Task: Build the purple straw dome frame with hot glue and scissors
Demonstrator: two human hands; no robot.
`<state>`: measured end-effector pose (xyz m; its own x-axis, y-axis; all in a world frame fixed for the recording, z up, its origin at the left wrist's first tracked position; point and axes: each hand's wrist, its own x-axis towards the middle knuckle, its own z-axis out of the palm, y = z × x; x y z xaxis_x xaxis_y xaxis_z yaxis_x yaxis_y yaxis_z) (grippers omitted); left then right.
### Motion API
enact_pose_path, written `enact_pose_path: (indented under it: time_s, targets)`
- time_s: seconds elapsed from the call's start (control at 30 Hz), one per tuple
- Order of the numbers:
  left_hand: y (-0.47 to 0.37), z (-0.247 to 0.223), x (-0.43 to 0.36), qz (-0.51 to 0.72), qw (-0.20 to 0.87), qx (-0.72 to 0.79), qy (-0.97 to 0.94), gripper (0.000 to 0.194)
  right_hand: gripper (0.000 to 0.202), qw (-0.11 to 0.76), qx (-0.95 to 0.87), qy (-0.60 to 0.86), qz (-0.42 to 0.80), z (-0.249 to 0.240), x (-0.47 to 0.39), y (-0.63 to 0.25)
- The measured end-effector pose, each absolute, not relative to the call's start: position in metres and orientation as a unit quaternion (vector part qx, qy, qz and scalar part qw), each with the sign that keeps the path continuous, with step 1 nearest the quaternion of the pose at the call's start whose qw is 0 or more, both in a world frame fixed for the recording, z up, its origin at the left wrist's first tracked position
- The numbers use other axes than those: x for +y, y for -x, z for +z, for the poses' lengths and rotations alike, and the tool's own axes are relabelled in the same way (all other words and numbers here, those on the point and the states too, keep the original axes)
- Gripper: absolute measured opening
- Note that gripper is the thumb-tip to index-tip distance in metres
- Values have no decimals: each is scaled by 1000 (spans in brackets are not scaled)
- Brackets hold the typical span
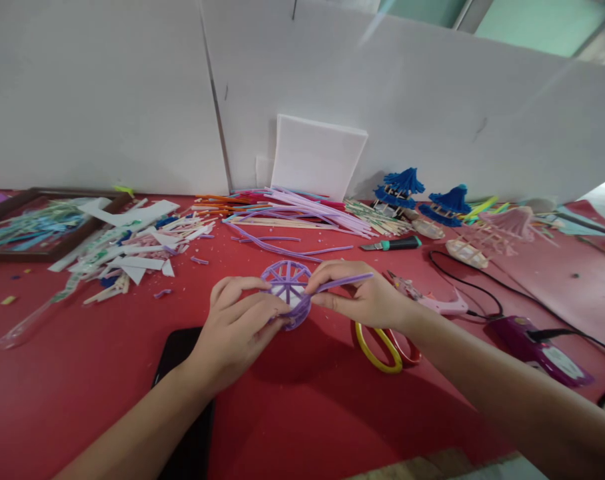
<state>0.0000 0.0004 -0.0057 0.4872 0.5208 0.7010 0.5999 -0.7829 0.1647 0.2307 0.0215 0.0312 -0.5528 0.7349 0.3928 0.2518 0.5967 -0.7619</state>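
In front of the leaning white paper stack (pixel 318 159), we hold a round, spoked purple wheel (pixel 289 286), its face tilted up toward us. Our left hand (pixel 243 313) pinches its rim; our right hand (pixel 365 297) grips a slim purple strip (pixel 353 279) running lengthwise rightward. Behind the stack rises a grey wall (pixel 102 93); below spreads a red tabletop (pixel 302 420). Left of the stack, a dark brown rectangular tray (pixel 27 256) encloses blue-green strips (pixel 40 225).

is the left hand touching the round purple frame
Touching: the head view shows the left hand gripping the round purple frame along its left side.
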Motion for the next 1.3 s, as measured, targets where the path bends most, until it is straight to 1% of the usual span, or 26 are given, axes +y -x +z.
enact_pose_path:
  time_s: [0.23,0.4,0.63,0.77,0.87,0.97,1.1,1.23,1.3]
  targets:
    - [-1,-8,0,-407,69,-326,850,10,6,380,-817,312,303,27,23,-231]
    - [1,-6,-2,-380,97,-332,858,15,6,381,-828,303,278,24,25,-232]
    - [-2,-2,-4,-395,66,-332,854,10,8,373,-834,290,285,16,26,-236]
    - [-4,-2,-6,-381,61,-339,858,15,9,380,-847,269,256,10,27,-238]
    - [-3,-3,-5,-370,63,-358,855,23,9,385,-853,253,246,6,27,-237]
    - [-2,-5,-4,-370,59,-376,848,34,10,381,-850,238,275,5,25,-235]
    - [-1,-9,-2,-377,25,-410,830,51,9,384,-846,240,279,4,22,-233]
    - [-1,-14,-2,-363,-64,-492,789,75,10,402,-844,256,247,1,15,-230]
    - [-2,-14,-3,-353,-130,-531,760,76,12,412,-843,263,224,-1,10,-229]
